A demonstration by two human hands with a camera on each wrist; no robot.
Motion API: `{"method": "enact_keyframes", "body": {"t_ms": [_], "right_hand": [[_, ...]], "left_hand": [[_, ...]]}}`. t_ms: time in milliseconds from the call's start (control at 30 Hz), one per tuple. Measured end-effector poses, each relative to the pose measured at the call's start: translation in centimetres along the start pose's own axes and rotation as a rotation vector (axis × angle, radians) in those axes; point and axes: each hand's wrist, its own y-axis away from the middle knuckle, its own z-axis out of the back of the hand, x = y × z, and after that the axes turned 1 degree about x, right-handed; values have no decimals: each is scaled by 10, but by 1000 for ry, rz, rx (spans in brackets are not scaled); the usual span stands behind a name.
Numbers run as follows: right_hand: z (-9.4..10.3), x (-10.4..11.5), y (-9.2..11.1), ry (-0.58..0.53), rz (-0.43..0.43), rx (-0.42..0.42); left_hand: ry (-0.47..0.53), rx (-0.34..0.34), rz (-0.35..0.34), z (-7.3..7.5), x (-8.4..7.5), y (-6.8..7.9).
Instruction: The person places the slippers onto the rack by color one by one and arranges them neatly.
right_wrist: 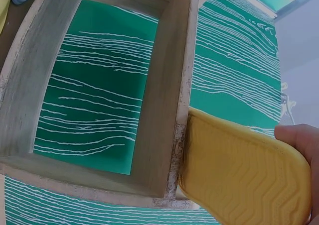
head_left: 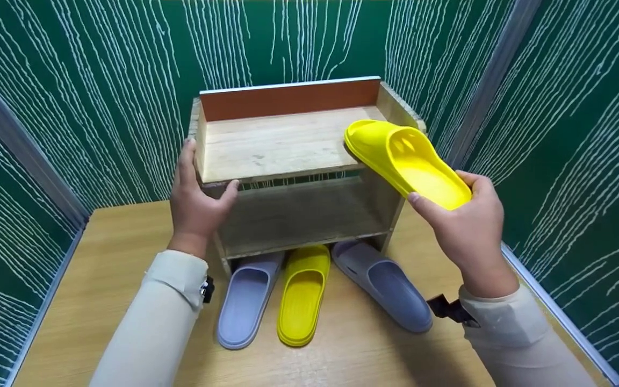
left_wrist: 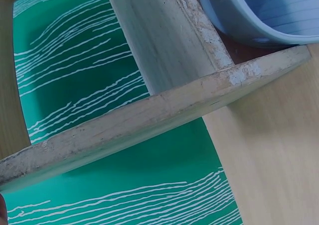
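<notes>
Right hand grips a yellow slipper, probably light and bendy, by the heel, a sensible hold, toe at the right front of a wooden shelf; left hand grips the shelf's left corner.

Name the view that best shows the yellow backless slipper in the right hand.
The head view: the yellow backless slipper shows its toe, opening and footbed, the right hand covering little. The right wrist view shows mainly its grooved sole; the left wrist view, none of it.
</notes>
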Motion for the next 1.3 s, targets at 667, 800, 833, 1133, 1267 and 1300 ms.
{"method": "enact_keyframes", "body": {"t_ms": [667,800,833,1133,1267,1300], "right_hand": [[-22,7,-14,-10,-37,23],[-26,10,-18,-13,-44,18],[-26,10,-19,-15,-43,16],[-34,14,-26,-26,-30,15],[-37,14,-29,-28,-33,18],[-38,14,-30,-30,-36,20]], "left_hand": [[0,-3,9,0,0,0],[-8,-2,5,0,-1,-1],[-8,-1,4,0,-1,-1],[-2,-7,-10,-2,1,0],[-1,-25,-34,-2,3,0],[-3,-25,-34,-2,3,-1]]}}
